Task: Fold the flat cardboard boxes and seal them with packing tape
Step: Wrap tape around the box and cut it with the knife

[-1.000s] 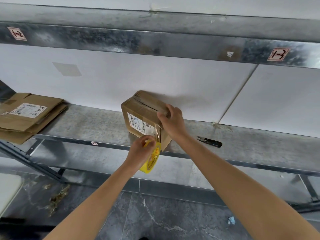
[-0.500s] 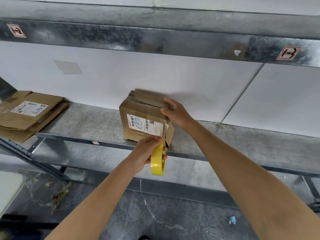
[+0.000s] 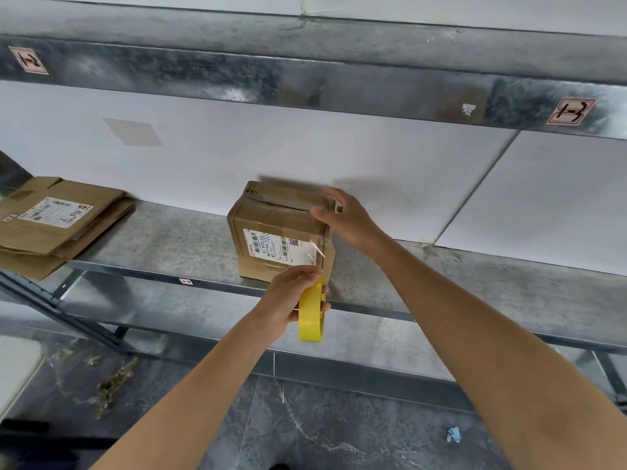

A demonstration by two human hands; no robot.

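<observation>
A folded brown cardboard box (image 3: pixel 271 218) with a white shipping label stands on the metal shelf (image 3: pixel 176 245), near its front edge. My right hand (image 3: pixel 346 218) rests on the box's top right corner, fingers pressing on it. My left hand (image 3: pixel 291 300) grips a yellow roll of packing tape (image 3: pixel 310 317) just below the box's lower right corner. A clear strip of tape runs from the roll up the box's right front edge. A stack of flat cardboard boxes (image 3: pixel 57 225) lies at the shelf's left end.
An upper metal shelf beam (image 3: pixel 305 72) runs across above the box. White wall panels stand behind the shelf. Below is a lower shelf level (image 3: pixel 203 317), then a dark marble floor (image 3: pixel 322 429) with scraps of debris. A pale chair edge (image 3: pixel 17 368) shows at lower left.
The box was turned so its label faces me. My left hand pulled the tape roll down and to the right. My right hand slid to the box's top right corner.
</observation>
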